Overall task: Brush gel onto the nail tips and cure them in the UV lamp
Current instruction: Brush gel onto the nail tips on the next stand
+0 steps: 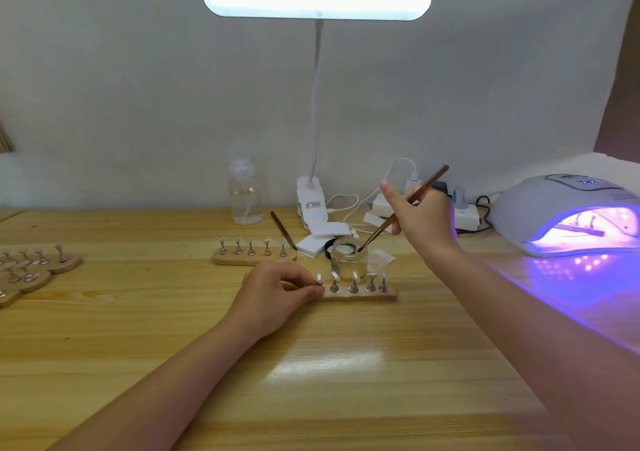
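1. Fingers of the right hand [420, 220] were curled round a thin brown brush [405, 206], held at a slant with its tip dipped into the open glass jar [347, 258] of gel.
2. Left hand [277, 293] rested on the wooden table [173, 346], its thumb and fingertips pinching the left end of a wooden holder strip [360, 295], just in front of the jar.
3. Nail tips [353, 275] stood on small metal stands in a row along that strip.
4. Another strip of nail tips [254, 256] lay just behind and to the left, with a second brush [283, 230] lying beside it.
5. UV lamp [568, 213] sat at the right edge of the table, glowing violet, with a strip visible inside its opening.
6. More round holders [31, 270] were clustered at the far left.
7. Behind stood a clear bottle [244, 194] and a lit white desk lamp [317, 0] on a clip base.
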A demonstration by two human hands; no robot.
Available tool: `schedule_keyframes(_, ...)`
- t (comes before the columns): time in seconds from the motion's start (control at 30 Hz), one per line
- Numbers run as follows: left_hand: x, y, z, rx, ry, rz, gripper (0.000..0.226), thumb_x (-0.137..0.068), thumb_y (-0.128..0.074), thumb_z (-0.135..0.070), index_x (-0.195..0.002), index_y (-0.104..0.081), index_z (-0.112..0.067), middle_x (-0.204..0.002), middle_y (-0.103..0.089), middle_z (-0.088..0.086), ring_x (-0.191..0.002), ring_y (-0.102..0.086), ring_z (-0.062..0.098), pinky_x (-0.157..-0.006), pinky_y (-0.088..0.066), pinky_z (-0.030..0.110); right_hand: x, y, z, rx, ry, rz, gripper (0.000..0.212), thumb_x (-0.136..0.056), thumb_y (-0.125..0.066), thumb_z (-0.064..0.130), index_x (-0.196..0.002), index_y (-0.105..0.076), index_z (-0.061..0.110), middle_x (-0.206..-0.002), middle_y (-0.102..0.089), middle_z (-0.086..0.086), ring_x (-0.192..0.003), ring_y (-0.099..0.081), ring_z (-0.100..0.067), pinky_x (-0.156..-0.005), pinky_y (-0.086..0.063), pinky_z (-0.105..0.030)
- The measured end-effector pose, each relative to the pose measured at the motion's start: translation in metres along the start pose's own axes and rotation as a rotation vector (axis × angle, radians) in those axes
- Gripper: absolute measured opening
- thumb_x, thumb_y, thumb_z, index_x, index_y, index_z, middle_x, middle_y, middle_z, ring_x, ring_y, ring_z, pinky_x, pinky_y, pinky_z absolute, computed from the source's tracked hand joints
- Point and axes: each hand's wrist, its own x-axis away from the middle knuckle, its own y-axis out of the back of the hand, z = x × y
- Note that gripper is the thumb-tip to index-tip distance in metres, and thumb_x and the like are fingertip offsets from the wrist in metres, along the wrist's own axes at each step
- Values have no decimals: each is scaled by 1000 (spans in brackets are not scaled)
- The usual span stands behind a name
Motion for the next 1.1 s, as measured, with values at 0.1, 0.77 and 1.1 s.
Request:
schedule_keyframes(0.1, 0, 0, 0, -5, 4, 0, 7, -70, -77, -16, -68, -71, -20, -77, -66, -9, -83, -61, 9, -88, -47, 37, -1, 4, -1, 35, -1, -24, 42, -89, -55, 41, -59, -50, 12, -47, -54, 2, -40, -51, 9, -45, -33, 0)
schedule_keyframes(0.77, 1, -1, -3, -35, -30, -42, 13, -69, -78, -16, -64, -69, -25, -75, -66, -11, -83, -60, 12, -90, -44, 43, 68, 15, 14, -247, 513, 148, 27, -89, -45, 44, -96, -66, 28, -65, -64, 24, -58, -64, -3, -54, -52, -18)
schedule_keyframes(1.1, 6, -3, -2, -111, -161, -71, 14, -70, -77, -13, -67, -71, -25, -73, -69, -13, -75, -62, 1, -82, -48, 28, 96, 12, -2, -170, 453, 174, 22, -85, -54, 40, -68, -59, 26, -60, -60, 7, -63, -58, -3, -61, -43, -10)
